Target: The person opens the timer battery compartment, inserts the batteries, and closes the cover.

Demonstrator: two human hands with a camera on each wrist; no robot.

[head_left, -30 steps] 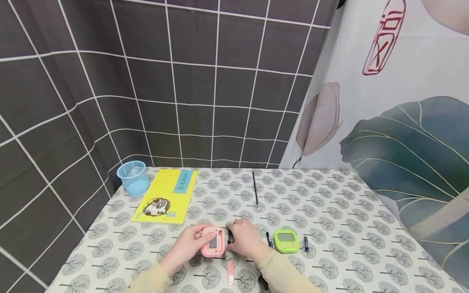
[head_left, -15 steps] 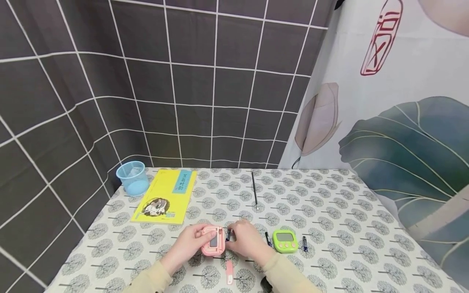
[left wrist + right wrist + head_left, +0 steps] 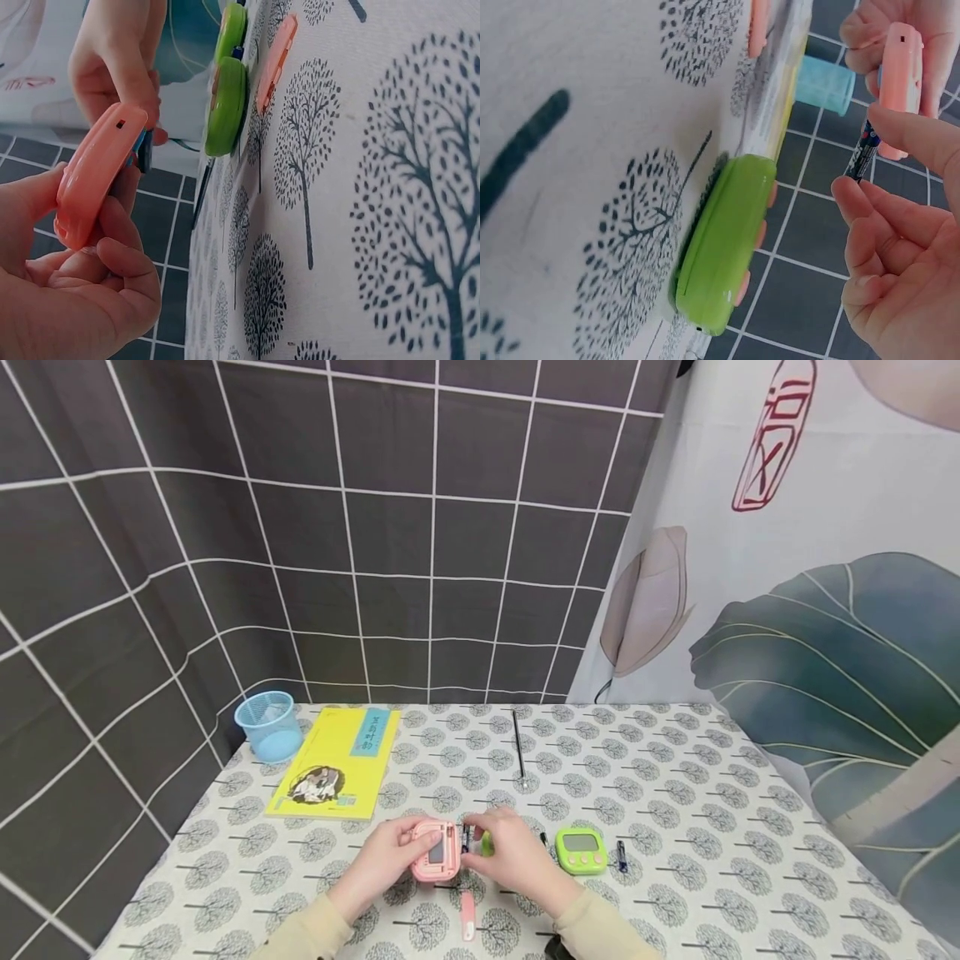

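In the head view my left hand [image 3: 397, 852] grips a pink digital timer [image 3: 448, 852], its open battery compartment facing up. The thumb lies across it. My right hand [image 3: 513, 860] pinches a dark blue battery [image 3: 465, 838] between thumb and fingertip, just right of the timer. The right wrist view shows the same battery [image 3: 862, 150] tilted, its upper end close to the pink timer [image 3: 900, 90]. On the cloth below lies a pink battery cover [image 3: 468, 916]. A green timer [image 3: 581, 850] sits right of my right hand; another green piece [image 3: 487, 843] is mostly hidden behind that hand.
Loose batteries lie beside the green timer, one battery [image 3: 622, 856] on its right. A yellow book [image 3: 337, 768] and a light blue mesh basket [image 3: 270, 727] stand at the back left. A thin black rod [image 3: 519, 747] lies toward the back of the patterned tablecloth [image 3: 675, 777].
My right fingers have shifted slightly on the battery and opened a gap, so a green piece shows behind them. The left hand keeps holding the pink timer. The head view has drifted a little.
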